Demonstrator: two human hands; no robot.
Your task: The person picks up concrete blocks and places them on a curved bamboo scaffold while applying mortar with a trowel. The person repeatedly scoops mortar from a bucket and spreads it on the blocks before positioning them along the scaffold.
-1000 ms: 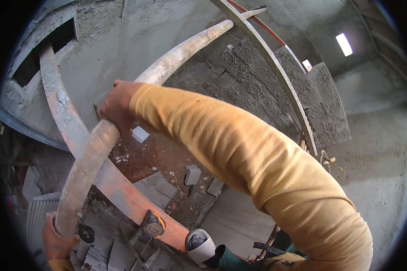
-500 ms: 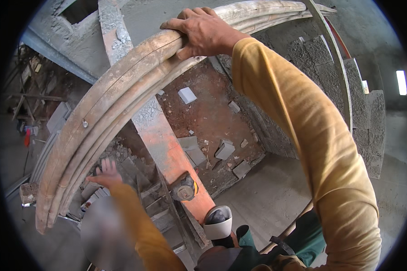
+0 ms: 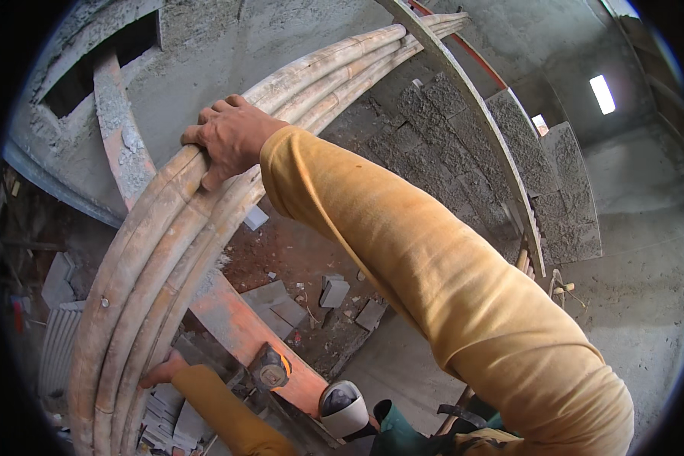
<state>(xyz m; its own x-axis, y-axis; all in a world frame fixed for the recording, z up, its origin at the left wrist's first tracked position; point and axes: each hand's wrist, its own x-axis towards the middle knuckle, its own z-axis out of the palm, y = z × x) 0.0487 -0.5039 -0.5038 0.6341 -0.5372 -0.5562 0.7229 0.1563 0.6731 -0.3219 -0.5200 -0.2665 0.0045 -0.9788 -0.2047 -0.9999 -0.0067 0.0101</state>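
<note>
Long, weathered bamboo poles (image 3: 152, 258) run diagonally from lower left to upper centre, side by side. My right hand (image 3: 232, 140) grips them from above, fingers curled over the outer pole, arm in a yellow sleeve. Low at the left, my left hand (image 3: 163, 369) is against the inner pole, its fingers partly hidden by it. Beneath the poles lies an orange-stained plank (image 3: 228, 311) crusted with cement. A tape measure (image 3: 272, 367) rests on it near a white-and-dark item of footwear (image 3: 342, 406) at my lower body.
A long narrow board (image 3: 479, 121) crosses the upper right beside rough grey blocks (image 3: 555, 175). A rubble-strewn pit (image 3: 296, 258) lies below, grey slabs (image 3: 61, 281) at left. The concrete wall (image 3: 228, 45) has a dark opening at upper left and a bright one at right.
A second ago one pole showed under my hands; now several lie together. My left hand, open and apart half a second ago, is against the poles, and the view has shifted.
</note>
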